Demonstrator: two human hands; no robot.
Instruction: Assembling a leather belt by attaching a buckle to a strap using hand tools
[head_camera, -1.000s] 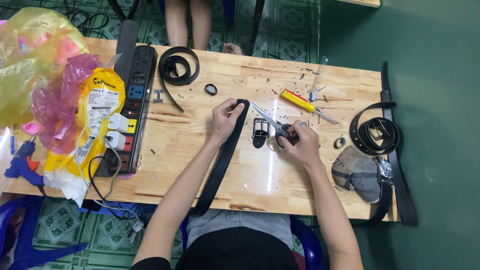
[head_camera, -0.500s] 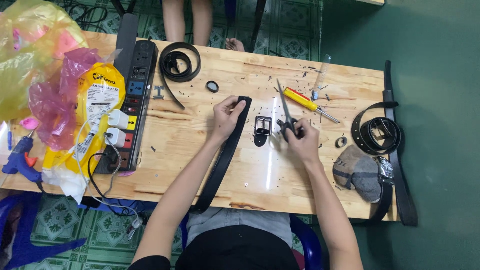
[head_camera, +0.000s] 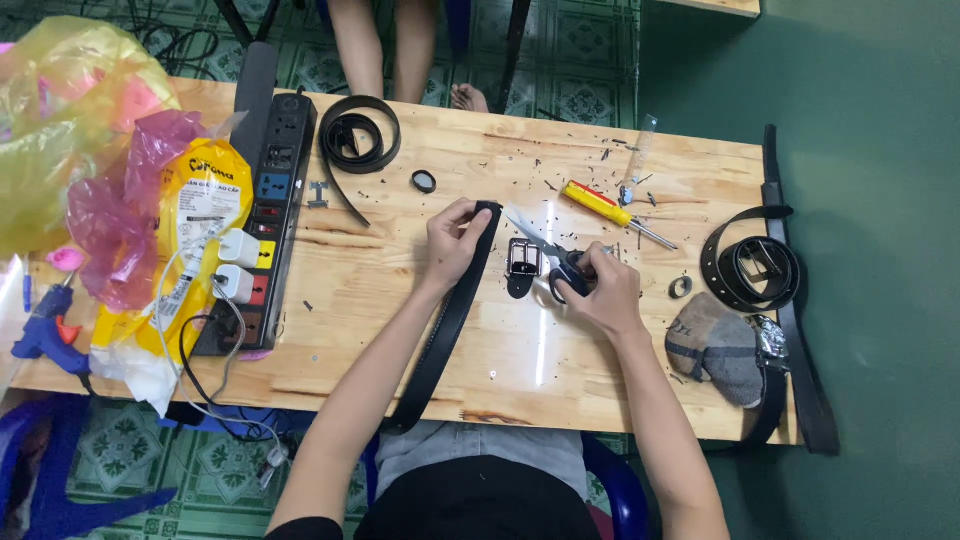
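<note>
Scissors (head_camera: 555, 262) sit gripped in the right hand (head_camera: 600, 290) beside a metal buckle (head_camera: 523, 260); left hand (head_camera: 455, 240) fingers pinch the black belt (head_camera: 450, 310). Far left of the buckle, a yellow labelled packet (head_camera: 195, 225) lies beside the power strip (head_camera: 265, 220).

Seen from above, the person had both forearms bare from elbow to wrist, with no watch, bracelet or ring visible. The left hand (head_camera: 455, 240) and the right hand (head_camera: 600, 290) wore no gloves. At the lower left edge a sliver of dark fabric showed at the upper left arm, likely the hem of a short sleeve. The lap showed a black garment (head_camera: 480, 510) across the front, and above it a band of grey-blue denim-like cloth (head_camera: 480, 450), faded and slightly creased.
</note>
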